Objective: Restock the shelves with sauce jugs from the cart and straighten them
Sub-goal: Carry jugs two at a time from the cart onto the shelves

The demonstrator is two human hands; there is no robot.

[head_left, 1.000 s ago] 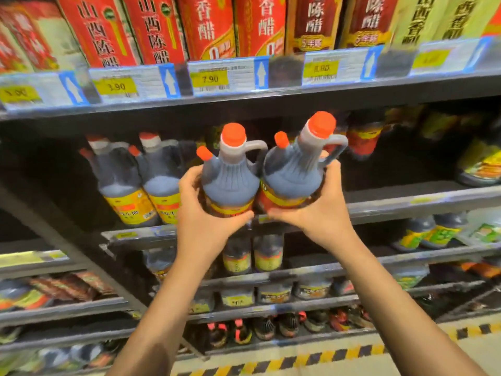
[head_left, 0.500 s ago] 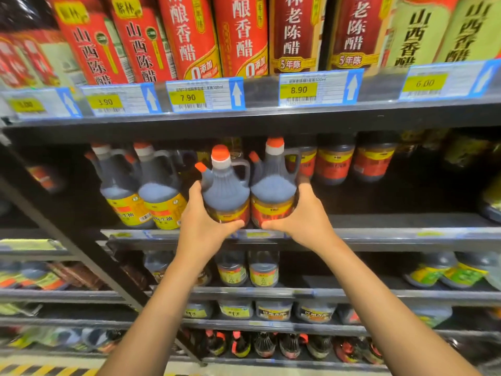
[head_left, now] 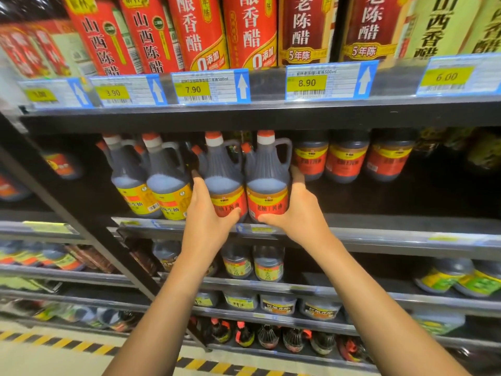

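Setting two sauce jugs on the middle shelf (head_left: 379,222), a person is working with both hands at once. The left hand (head_left: 206,218) is grasping the left jug (head_left: 223,180) around its lower body, thumb lying across the red label; the right hand (head_left: 298,213) is grasping the right jug (head_left: 267,180) in mirror fashion, fingers reaching behind it. Both jugs are standing upright and touching each other at the front of the shelf, their bases at or just above the lip; whether they are fully resting there cannot be told. To their left, two yellow-label jugs (head_left: 151,183) are sitting just beside them, and to their right a row of red-label jars (head_left: 349,161) is standing further back. The upper shelf edge (head_left: 244,115) is hanging close over the orange caps (head_left: 214,135), so clearance is looking tight. Doing this step well probably means sliding the pair straight back with bases flat and not tipping them, keeping the caps under the edge above. Pressing inward with both palms should keep the jugs together as they travel. Turning each so its label is facing outward and its handle is pointing the same way as the neighbours', then lining the fronts up with the yellow-label jugs, would leave the row straight. The cart is not in view.
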